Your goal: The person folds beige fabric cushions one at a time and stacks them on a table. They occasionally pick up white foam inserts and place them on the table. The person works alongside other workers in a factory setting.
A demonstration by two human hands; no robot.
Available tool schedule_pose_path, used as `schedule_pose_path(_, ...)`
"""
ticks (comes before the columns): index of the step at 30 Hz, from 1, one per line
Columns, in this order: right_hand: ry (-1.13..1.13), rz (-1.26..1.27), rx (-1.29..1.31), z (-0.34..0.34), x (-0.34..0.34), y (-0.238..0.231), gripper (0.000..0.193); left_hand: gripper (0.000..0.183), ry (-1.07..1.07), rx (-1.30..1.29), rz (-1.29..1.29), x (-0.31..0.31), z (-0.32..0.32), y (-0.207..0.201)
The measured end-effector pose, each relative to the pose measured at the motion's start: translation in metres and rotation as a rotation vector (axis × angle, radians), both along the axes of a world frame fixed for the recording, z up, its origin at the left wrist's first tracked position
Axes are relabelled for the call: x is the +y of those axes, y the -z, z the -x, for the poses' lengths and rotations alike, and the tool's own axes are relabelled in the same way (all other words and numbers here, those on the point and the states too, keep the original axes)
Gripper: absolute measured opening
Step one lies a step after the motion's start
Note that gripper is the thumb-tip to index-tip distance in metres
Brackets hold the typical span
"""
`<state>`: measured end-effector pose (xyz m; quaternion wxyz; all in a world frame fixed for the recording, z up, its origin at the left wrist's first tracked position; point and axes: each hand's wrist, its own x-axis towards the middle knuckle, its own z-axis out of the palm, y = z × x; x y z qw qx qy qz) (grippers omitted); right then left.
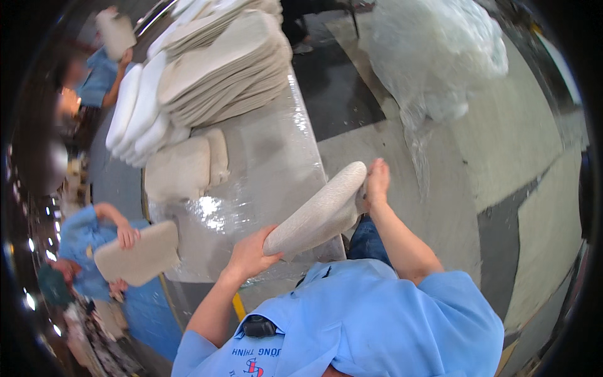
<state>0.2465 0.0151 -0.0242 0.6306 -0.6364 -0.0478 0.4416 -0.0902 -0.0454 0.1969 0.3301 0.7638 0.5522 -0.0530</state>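
- Beige, long, rounded fabric pad [317, 212]: holding tilted by right edge of plastic-covered grey table [267, 157]
- With left hand [251, 251]: pinching lower end between thumb and fingers
- With right hand [377, 184]: extending fingers beside upper end; cannot tell grip
- Facing stacked beige pads [223, 72]

A pad [320, 210] lies between the left hand [251, 252] and right hand [377, 182], near the table [264, 157]. On the table's far end is a pile of pads [220, 72]; plastic wrap [433, 56] is far right, a co-worker [85, 242] left.
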Motion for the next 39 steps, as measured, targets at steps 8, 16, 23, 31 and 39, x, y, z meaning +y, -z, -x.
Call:
schedule_pose_path(8,-0.482,-0.358,-0.365,0.02,0.018,-0.094,0.062,0.066,-0.306,-0.047,-0.389,-0.063,0.066,0.035)
schedule_pose_path(16,-0.339,-0.224,-0.005,-0.007,0.015,0.002,0.057,0.066,-0.443,-0.251,-0.496,-0.066,0.082,0.067)
schedule_pose_path(23,-0.349,-0.033,0.405,0.008,-0.025,-0.06,0.06,0.073,-1.015,-0.863,-0.317,-0.027,0.106,0.071)
schedule_pose_path(31,-1.596,-0.355,-0.415,0.016,-0.067,-0.275,0.091,0.065,-0.321,-0.795,-0.503,0.124,0.047,-0.083)
schedule_pose_path(39,-1.065,-0.286,0.047,0.048,-0.116,-0.188,0.078,0.039,-0.829,-1.133,-0.495,0.122,0.08,-0.022)
